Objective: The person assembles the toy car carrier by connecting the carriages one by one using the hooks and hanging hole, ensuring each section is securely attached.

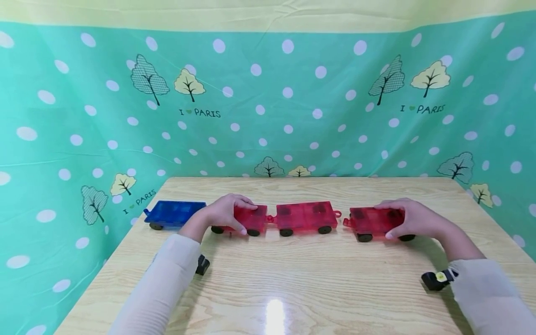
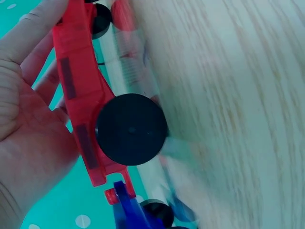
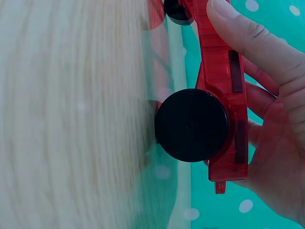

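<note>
Four wheeled toy train cars would exceed a plain pair, so several stand in a row on the table. My left hand (image 1: 228, 211) grips a red toy train car (image 1: 258, 217), thumb on the near side, fingers over the far side. In the left wrist view its end hook meets the coupling of a blue toy train car (image 2: 125, 205). The middle red car (image 1: 307, 216) touches the left red car's hook and nobody holds it. My right hand (image 1: 412, 218) grips the right red car (image 1: 374, 223), whose hook stands slightly apart from the middle car's ring.
The cars stand on a light wood-grain table (image 1: 318, 288). Behind and beside it hangs a green dotted cloth (image 1: 289, 111). Black wrist cameras, one by the right sleeve (image 1: 435, 280), hang below the wrists.
</note>
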The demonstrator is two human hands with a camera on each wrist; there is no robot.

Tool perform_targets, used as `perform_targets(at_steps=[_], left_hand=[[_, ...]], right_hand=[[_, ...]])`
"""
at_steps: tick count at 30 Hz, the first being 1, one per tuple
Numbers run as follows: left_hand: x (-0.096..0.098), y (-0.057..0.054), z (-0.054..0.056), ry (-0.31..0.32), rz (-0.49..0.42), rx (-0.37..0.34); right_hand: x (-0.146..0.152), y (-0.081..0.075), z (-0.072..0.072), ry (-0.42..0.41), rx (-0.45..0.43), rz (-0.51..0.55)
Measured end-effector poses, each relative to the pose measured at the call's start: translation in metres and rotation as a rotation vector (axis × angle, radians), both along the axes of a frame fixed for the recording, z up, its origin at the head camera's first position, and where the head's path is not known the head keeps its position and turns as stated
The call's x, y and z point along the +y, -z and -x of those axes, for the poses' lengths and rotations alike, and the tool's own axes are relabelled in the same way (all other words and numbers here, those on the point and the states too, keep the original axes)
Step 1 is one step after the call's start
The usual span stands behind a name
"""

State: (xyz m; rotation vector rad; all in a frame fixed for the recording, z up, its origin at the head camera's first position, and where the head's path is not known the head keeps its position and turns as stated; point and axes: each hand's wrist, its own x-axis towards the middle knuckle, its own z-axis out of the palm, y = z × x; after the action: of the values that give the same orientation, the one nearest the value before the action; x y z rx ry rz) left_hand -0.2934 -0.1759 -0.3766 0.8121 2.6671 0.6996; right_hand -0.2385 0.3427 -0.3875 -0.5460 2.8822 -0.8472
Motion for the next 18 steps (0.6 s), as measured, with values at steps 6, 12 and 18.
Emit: perform_targets(at_steps=[6, 12, 18], left_hand=[[0.006, -0.005, -0.007, -0.013, 0.014, 0.045], [0.015, -0.006, -0.015, -0.031, -0.089, 0.111], [0.028, -0.007, -0.024, 0.024, -0.2, 0.161]], right_hand=[[-0.007, -0.001, -0.001, -0.02, 0.004, 0.004], [-0.01, -0.003, -0.002, -0.01, -0.02, 0.009], [-0.009, -0.003, -0.003, -0.014, -0.01, 0.009]])
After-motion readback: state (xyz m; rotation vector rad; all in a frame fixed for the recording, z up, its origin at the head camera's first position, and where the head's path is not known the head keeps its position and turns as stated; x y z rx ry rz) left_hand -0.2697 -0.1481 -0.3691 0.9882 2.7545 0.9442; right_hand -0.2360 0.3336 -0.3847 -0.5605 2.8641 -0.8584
